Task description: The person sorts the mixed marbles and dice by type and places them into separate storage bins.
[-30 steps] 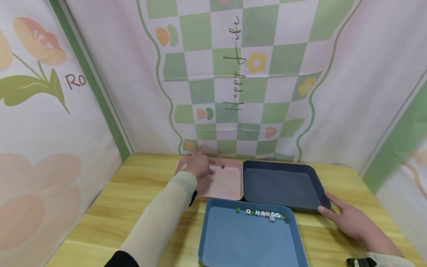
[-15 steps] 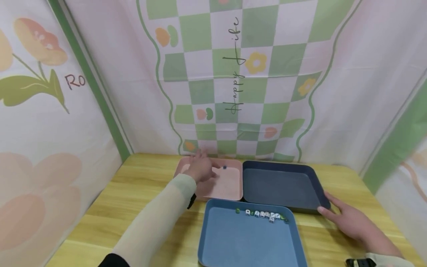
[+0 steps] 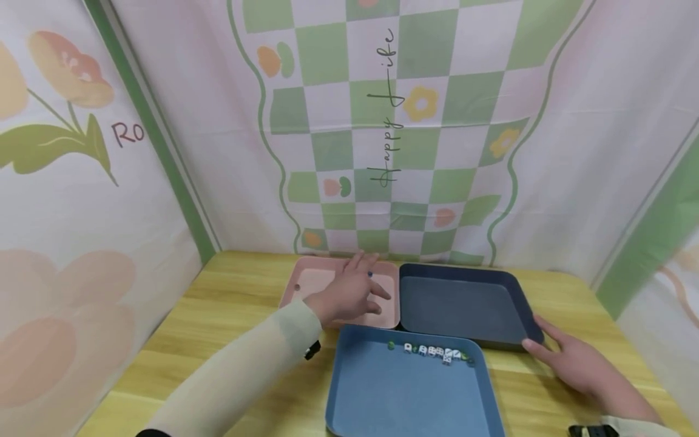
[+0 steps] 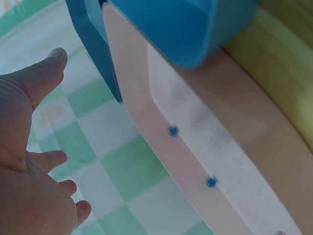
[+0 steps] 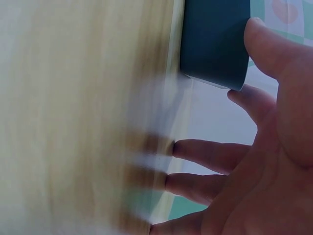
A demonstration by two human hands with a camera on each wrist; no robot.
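Note:
My left hand (image 3: 352, 294) hovers over the pink tray (image 3: 393, 303), fingers spread, and nothing shows in its grasp. A small dark-blue bead (image 3: 370, 274) lies beside its fingers near the back wall, and a brownish one (image 3: 297, 287) sits at the tray's left. The left wrist view shows two blue beads, one nearer (image 4: 173, 130) and one farther along (image 4: 211, 181), by the tray's wall. My right hand (image 3: 576, 364) touches the near right corner of the dark navy tray (image 3: 464, 303) with thumb and index finger; its other fingers reach down to the table.
In front stands a blue tray (image 3: 409, 394) with a row of white dice (image 3: 431, 351) and small green pieces (image 3: 391, 345) along its far side. The trays sit close together on a wooden table (image 3: 235, 303). A patterned curtain (image 3: 437, 152) hangs behind.
My left hand has moved right and nearer across the pink tray, uncovering the brownish bead at its left. My right hand stays at the navy tray's corner.

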